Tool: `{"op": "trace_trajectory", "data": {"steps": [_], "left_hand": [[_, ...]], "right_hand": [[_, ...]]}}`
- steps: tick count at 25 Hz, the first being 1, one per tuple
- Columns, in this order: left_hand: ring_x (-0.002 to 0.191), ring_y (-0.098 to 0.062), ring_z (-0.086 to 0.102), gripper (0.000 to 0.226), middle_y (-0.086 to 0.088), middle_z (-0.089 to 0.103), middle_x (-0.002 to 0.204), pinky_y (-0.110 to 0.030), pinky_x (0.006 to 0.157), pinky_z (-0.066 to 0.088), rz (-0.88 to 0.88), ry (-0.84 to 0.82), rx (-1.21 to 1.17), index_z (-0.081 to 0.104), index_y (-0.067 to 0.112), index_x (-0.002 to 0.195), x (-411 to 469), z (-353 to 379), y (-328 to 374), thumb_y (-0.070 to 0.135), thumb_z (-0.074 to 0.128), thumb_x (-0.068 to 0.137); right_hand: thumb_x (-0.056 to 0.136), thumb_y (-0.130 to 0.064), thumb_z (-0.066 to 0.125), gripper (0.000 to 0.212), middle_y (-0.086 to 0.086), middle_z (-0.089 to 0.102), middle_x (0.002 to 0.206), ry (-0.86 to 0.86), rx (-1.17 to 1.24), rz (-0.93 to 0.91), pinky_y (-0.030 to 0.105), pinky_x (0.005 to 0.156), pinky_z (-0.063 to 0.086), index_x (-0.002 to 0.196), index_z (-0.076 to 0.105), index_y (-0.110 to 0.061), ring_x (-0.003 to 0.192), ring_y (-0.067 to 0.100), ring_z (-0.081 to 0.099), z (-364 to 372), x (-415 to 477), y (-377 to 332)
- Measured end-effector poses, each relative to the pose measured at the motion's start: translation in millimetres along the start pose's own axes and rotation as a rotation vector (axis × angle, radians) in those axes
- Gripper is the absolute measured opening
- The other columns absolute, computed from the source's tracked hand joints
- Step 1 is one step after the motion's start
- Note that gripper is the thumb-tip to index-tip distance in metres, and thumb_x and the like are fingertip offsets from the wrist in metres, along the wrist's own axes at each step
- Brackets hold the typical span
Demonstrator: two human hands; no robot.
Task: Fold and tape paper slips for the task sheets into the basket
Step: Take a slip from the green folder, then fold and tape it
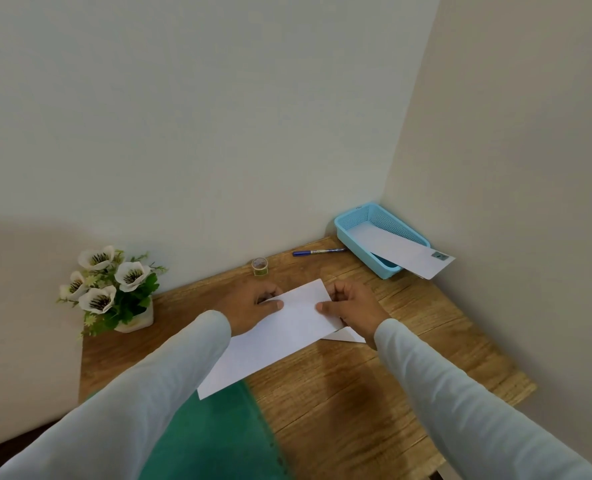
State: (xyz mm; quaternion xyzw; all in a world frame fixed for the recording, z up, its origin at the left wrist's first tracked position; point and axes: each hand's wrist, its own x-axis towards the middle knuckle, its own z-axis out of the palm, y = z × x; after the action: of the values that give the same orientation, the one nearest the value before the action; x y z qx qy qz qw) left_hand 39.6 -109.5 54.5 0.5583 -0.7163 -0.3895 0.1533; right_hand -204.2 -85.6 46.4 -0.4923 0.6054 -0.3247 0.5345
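So the paper slip [287,336] is flat on the wooden table [357,393], long axis running near-left to far-right. The left hand [254,304] and right hand [351,308] both pinch its far end, thumbs on top. The blue basket [364,252] sits in the far-right corner.

It looks like a home study nook. A small wooden desk [357,393] sits where two plain pale walls [218,133] meet, with potted flowers [109,289] at its far left corner, a pen [319,252] and tape roll [259,266] along the far edge, and a blue basket [360,249] at the far right corner.
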Motion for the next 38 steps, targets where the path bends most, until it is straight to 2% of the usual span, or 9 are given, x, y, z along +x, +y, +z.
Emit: {"op": "trace_trajectory", "data": {"steps": [3,8,12,16,19,21,25,34,38], "left_hand": [[0.091,-0.013,0.067,0.003,0.01,0.072,0.094,-0.042,0.089,0.058,0.028,-0.035,0.028,0.072,0.037,0.097,2,2,-6,0.038,0.07,0.094],[0.094,-0.011,0.067,0.006,0.009,0.072,0.098,-0.034,0.09,0.057,0.061,-0.065,-0.039,0.071,0.038,0.096,4,12,5,0.033,0.071,0.095],[0.092,-0.016,0.064,0.009,0.002,0.07,0.097,-0.033,0.086,0.054,0.052,-0.045,0.013,0.07,0.034,0.102,3,16,2,0.026,0.068,0.097],[0.077,-0.012,0.057,0.01,0.007,0.061,0.077,-0.034,0.078,0.052,0.063,-0.049,0.098,0.07,0.021,0.092,5,15,-1,0.024,0.064,0.099],[0.069,-0.004,0.049,0.017,0.017,0.051,0.07,-0.02,0.066,0.038,0.089,-0.055,0.22,0.069,0.008,0.105,9,13,-6,0.023,0.061,0.101],[0.074,-0.005,0.05,0.02,0.02,0.051,0.075,-0.019,0.069,0.037,0.081,-0.094,0.263,0.069,0.011,0.113,11,12,-10,0.025,0.059,0.103],[0.083,-0.008,0.057,0.009,0.016,0.062,0.086,-0.022,0.071,0.041,0.106,-0.178,0.223,0.068,0.033,0.106,11,14,-10,0.032,0.061,0.101],[0.1,-0.014,0.066,0.016,0.01,0.071,0.106,-0.035,0.091,0.058,0.092,-0.078,-0.105,0.073,0.033,0.107,12,28,-4,0.027,0.074,0.093],[0.103,-0.015,0.065,0.02,0.011,0.071,0.114,-0.038,0.094,0.057,0.081,-0.09,-0.085,0.074,0.033,0.112,12,27,-8,0.023,0.072,0.094]], "right_hand": [[0.09,-0.002,0.074,0.015,0.005,0.076,0.102,-0.042,0.019,0.021,0.024,0.064,0.059,0.104,0.07,-0.008,0.086,0.018,0.073,1,-4,2],[0.088,-0.008,0.077,0.039,0.002,0.073,0.113,-0.069,0.032,0.089,0.029,0.077,0.06,0.124,0.067,-0.019,0.1,0.021,0.071,12,-5,5],[0.083,-0.009,0.082,0.037,0.007,0.075,0.11,-0.05,0.064,0.134,0.041,0.087,0.062,0.117,0.069,-0.011,0.099,0.027,0.072,12,0,5],[0.084,-0.006,0.079,0.03,0.009,0.074,0.111,-0.06,0.097,0.148,0.033,0.073,0.062,0.111,0.065,-0.007,0.098,0.027,0.072,8,-1,5],[0.083,0.0,0.078,0.028,0.01,0.073,0.107,-0.059,0.15,0.166,0.032,0.073,0.059,0.107,0.069,-0.013,0.092,0.025,0.072,4,1,9],[0.082,0.002,0.078,0.03,0.014,0.071,0.097,-0.07,0.162,0.188,0.035,0.079,0.058,0.107,0.072,-0.013,0.086,0.022,0.069,2,3,11],[0.082,0.006,0.075,0.026,0.012,0.075,0.109,-0.131,0.095,0.19,0.045,0.093,0.061,0.104,0.071,-0.009,0.103,0.029,0.072,7,2,16],[0.084,0.0,0.074,0.039,0.007,0.076,0.113,-0.151,0.096,0.16,0.04,0.084,0.063,0.119,0.067,-0.013,0.104,0.027,0.073,26,1,19],[0.082,0.003,0.075,0.026,0.01,0.076,0.109,-0.146,0.067,0.168,0.039,0.085,0.063,0.106,0.069,-0.005,0.103,0.029,0.073,23,1,22]]}}
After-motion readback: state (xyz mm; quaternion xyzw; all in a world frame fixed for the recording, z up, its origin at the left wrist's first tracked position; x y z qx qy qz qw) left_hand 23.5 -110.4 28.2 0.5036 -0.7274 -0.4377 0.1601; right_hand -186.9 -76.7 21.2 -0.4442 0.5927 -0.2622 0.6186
